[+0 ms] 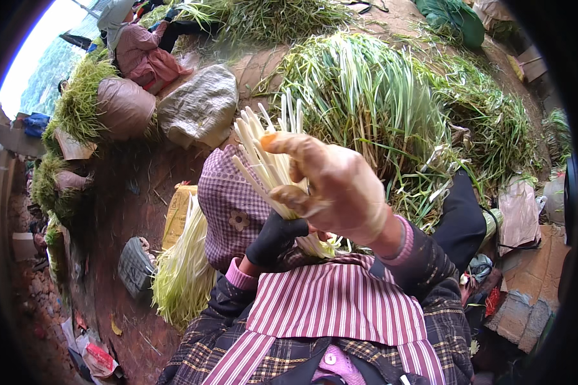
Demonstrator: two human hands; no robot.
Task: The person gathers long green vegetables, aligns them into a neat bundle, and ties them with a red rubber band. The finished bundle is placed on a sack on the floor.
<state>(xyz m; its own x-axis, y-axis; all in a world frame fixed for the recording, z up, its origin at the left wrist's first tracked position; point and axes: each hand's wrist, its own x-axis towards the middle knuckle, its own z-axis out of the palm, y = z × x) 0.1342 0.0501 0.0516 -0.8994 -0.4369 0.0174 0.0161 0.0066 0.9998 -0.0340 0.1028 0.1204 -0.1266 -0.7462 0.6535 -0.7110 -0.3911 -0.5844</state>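
My left hand (278, 239), in a black glove, is closed around the lower part of a bundle of pale, leafy-vegetable stalks (257, 161). The white ends point up and fan apart; pale yellow-green leaves (325, 248) show below the grip. In a thin, tan glove with an orange fingertip, my right hand (339, 185) is at the bundle's right side. Its thumb and index finger are spread before the stalks, and the other fingers are partly hidden. Whether it grips any stalk is unclear. A checked cloth (231, 207) with a flower patch covers my left knee.
A large heap of green, long-leaved plants (366, 96) lies ahead. At left, pale yellow stalks (185, 269) lean by a yellow package (178, 216). Farther off are a woven sack (200, 103), wrapped green bundles (125, 108) and a seated person (139, 53). Cardboard (534, 269) lies right.
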